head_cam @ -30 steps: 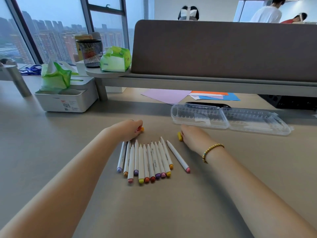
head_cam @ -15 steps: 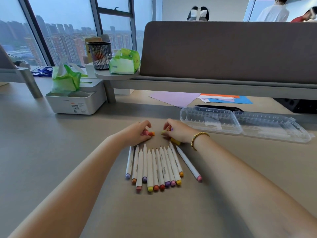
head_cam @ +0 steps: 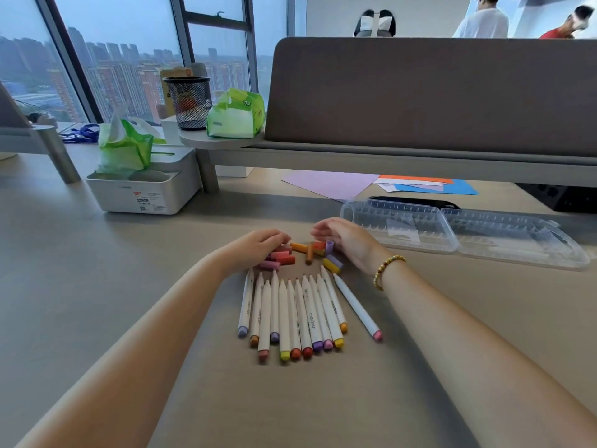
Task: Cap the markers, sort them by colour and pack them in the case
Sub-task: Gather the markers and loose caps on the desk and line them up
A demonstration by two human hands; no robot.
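twelve or so uncapped markers (head_cam: 300, 313) fanned on the bench (head_cam: 97, 286), tips toward my hands for capping. loose caps (head_cam: 302, 252) herded between my left hand (head_cam: 255, 247) and right hand (head_cam: 347, 239), both loosely cupped, gripping nothing. case (head_cam: 452, 231) lies open just beyond.

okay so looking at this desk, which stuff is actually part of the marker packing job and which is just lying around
Part of the job:
uncapped markers
loose caps, gathered between the left hand and right hand
clear case, lying open

Just lying about:
tissue packs
white organiser box
mesh pen cup
coloured paper sheets
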